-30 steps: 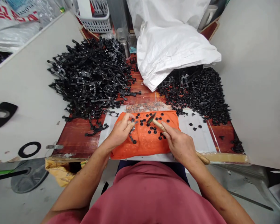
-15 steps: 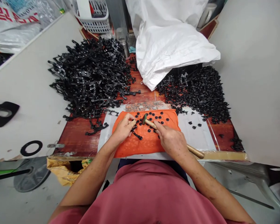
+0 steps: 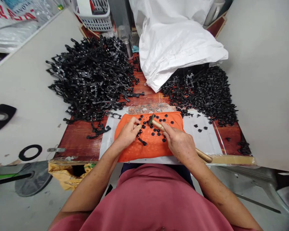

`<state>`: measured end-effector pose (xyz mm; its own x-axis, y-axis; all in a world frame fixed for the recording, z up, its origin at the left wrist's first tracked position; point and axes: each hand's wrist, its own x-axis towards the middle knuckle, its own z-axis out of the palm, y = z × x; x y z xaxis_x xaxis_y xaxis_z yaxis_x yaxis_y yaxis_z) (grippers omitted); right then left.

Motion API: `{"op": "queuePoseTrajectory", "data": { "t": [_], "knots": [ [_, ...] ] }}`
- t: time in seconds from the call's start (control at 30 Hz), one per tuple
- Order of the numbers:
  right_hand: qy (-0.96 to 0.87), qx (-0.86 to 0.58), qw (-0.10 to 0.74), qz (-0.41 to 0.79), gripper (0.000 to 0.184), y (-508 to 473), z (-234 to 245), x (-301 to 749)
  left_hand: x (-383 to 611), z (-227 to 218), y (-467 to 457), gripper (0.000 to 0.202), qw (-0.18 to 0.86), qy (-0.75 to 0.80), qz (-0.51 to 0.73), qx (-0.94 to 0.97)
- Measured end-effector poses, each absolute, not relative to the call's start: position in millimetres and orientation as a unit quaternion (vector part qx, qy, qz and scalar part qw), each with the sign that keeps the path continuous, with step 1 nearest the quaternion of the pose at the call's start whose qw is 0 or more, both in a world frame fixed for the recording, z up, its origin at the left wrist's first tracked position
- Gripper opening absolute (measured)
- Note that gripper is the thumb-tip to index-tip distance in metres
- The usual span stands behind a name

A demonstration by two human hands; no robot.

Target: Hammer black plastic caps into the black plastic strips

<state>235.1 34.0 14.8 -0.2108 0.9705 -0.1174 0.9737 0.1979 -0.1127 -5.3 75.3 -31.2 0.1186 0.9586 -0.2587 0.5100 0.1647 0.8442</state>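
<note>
An orange cloth (image 3: 149,148) lies on the table in front of me, dotted with several small black round caps (image 3: 157,130). My left hand (image 3: 127,132) pinches a thin black plastic strip (image 3: 141,140) down on the cloth's left part. My right hand (image 3: 180,143) grips a small hammer with a wooden handle (image 3: 203,155); its dark head (image 3: 150,119) rests near the caps just right of my left fingers.
A big heap of black plastic strips (image 3: 91,77) fills the table's left back. A pile of black caps (image 3: 204,93) lies at the right, under a white woven sack (image 3: 175,45). A white basket (image 3: 96,16) stands behind. White boards flank both sides.
The hammer head has moved left toward my left fingers and sits lower on the cloth. My left hand has kept its pinch on the strip.
</note>
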Motion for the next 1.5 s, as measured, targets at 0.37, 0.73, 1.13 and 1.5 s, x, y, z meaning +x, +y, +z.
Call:
{"op": "queuePoseTrajectory", "data": {
  "t": [0.37,0.73,1.13,1.5],
  "knots": [
    [0.781,0.62,-0.022,-0.074,0.047,34,16,236,-10,-28,79,0.027,0.502,0.593,0.231,0.586],
    [0.807,0.588,-0.009,-0.048,0.052,32,16,226,-10,-29,77,0.025,0.526,0.569,0.248,0.581],
    [0.806,0.592,-0.005,-0.029,0.053,29,17,221,-8,-30,75,0.024,0.523,0.573,0.269,0.57],
    [0.806,0.591,0.026,-0.028,0.054,31,21,217,-9,-27,76,0.02,0.505,0.581,0.248,0.588]
  ]
}}
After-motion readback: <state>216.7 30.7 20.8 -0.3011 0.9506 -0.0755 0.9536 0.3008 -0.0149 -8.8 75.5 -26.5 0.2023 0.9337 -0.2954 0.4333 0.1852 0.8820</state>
